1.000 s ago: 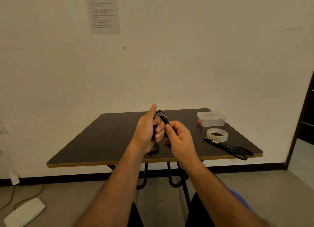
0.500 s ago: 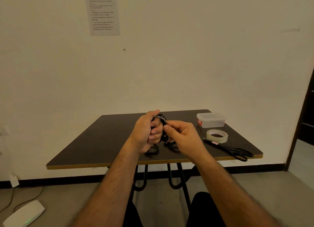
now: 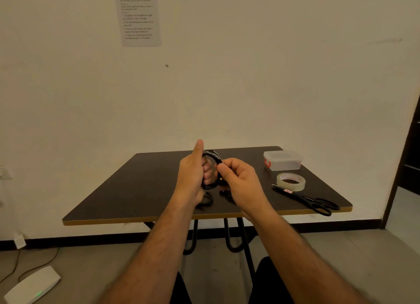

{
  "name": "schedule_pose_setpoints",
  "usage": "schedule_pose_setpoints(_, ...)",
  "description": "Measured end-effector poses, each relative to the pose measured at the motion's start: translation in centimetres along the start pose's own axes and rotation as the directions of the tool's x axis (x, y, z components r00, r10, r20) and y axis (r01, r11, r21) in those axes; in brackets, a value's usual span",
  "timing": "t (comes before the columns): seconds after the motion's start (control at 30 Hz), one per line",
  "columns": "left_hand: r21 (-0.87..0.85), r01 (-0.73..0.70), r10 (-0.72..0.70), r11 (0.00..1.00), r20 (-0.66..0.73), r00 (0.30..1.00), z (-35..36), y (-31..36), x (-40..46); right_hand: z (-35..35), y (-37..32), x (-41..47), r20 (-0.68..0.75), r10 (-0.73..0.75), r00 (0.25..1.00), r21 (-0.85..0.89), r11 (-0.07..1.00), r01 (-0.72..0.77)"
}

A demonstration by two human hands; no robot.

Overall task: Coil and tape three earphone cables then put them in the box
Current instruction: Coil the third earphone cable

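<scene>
Tabletop [image 3: 141,185]: dark, square, light edge band; all places below are given relative to it.

Coil [image 3: 212,167]: black earphone cable wound in a loop, held upright in the air above the tabletop's near middle. A pale strip, seemingly tape, crosses its top.

Left hand [image 3: 193,174]: thumb straight up, fingers curled through the loop, gripping the coil from the left.

Right hand [image 3: 238,178]: fingers curled, thumb and forefinger pinching the coil's right side; touching the left hand's fingers.

Cables [image 3: 205,201]: two more dark earphone bundles lying on the tabletop near its front edge, below the hands and partly hidden by them; whether they are taped cannot be told.

Box [image 3: 283,160]: clear plastic, lid on, red clasp on its left end; at the tabletop's far right corner.

Tape roll [image 3: 291,181]: clear, lying flat on the right side, just in front of the box.

Scissors [image 3: 311,201]: black handles, blades shut, lying at the right front, tips just beside the tape roll, handles near the front right corner.

Paper sheet [image 3: 138,15]: printed, on the wall behind the tabletop; text too small to read.
</scene>
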State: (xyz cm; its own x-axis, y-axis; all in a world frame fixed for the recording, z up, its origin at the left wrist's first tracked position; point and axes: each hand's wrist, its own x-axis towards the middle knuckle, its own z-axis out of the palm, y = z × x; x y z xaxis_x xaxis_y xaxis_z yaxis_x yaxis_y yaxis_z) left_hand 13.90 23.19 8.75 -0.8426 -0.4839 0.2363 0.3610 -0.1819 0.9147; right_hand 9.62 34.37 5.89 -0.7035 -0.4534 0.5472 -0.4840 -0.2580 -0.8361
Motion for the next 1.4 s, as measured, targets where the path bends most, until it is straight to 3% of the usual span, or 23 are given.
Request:
schedule_pose_setpoints(0.07, -0.116, 0.044, -0.049, 0.992, -0.046, 0.998, 0.2, 0.0, 0.2, 0.1, -0.1, 0.1, 0.028, 0.063, 0.998, 0.157, 0.985, -0.067)
schedule_pose_setpoints(0.17, -0.281, 0.091, -0.116, 0.955, -0.074, 0.99, 0.3, 0.2, 0.6, 0.3, 0.1, 0.3, 0.0, 0.108, 0.994, 0.257, 0.961, -0.104)
schedule_pose_setpoints(0.3, -0.304, 0.1, -0.139, 0.948, -0.109, 0.984, 0.2, 0.2, 0.6, 0.5, 0.5, 0.2, -0.053, 0.132, 0.99, 0.287, 0.951, -0.112)
schedule_pose_setpoints(0.7, -0.224, 0.082, -0.116, 0.971, -0.14, 0.983, 0.4, 0.1, 0.7, 0.4, 1.4, 0.0, -0.066, 0.105, 0.992, 0.155, 0.983, -0.094)
schedule_pose_setpoints(1.1, -0.153, 0.058, -0.097, 0.987, -0.261, 0.96, -1.1, -1.5, 3.2, 0.5, 2.7, 1.5, 0.045, 0.267, 0.963, 0.207, 0.94, -0.271)
schedule_pose_setpoints(1.4, -0.218, 0.121, -0.2, 0.968, -0.39, 0.899, -3.4, -4.4, 9.3, 2.7, 7.0, 7.9, 0.013, 0.419, 0.908, 0.001, 0.908, -0.419)
